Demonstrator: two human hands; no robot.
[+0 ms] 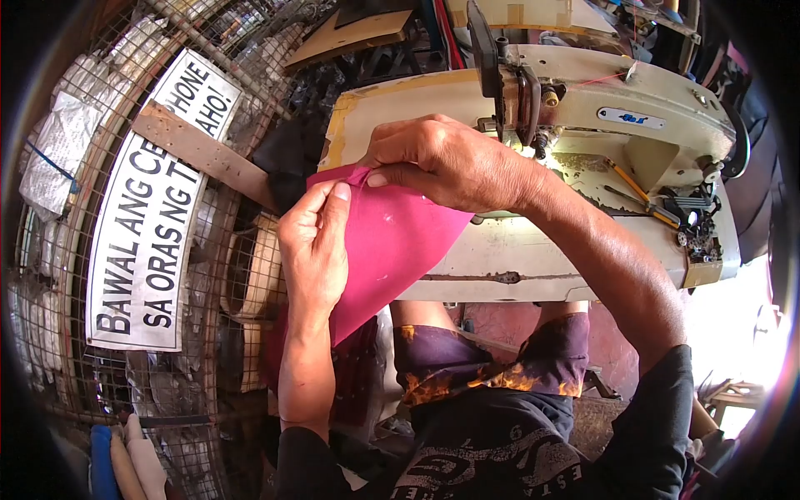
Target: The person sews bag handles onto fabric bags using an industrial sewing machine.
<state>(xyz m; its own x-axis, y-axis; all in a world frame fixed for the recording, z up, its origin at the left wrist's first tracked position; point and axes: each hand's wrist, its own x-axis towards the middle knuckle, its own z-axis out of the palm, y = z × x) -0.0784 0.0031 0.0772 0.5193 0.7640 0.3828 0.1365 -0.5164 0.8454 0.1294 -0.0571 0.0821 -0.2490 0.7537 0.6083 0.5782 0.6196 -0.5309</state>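
Observation:
A magenta piece of fabric (pixel 392 250) hangs from both hands in front of the sewing machine (pixel 617 100). My left hand (pixel 317 242) pinches its upper left edge between thumb and fingers. Close beside it, my right hand (pixel 442 162) grips the same edge, thumb pressed against the curled fingers. A thin thread seems to show on the cloth below the pinch. The fabric's lower part falls past my left wrist and over the table's front edge. My right hand and forearm cover part of the machine table (pixel 517 258) and lie just left of the lit needle area.
A pencil-like yellow tool (pixel 627 180) and small metal parts (pixel 696 221) lie on the machine table's right side. A wire mesh (pixel 50 275) with a printed sign (pixel 142 250) stands at the left. A wooden slat (pixel 204 154) juts toward the table.

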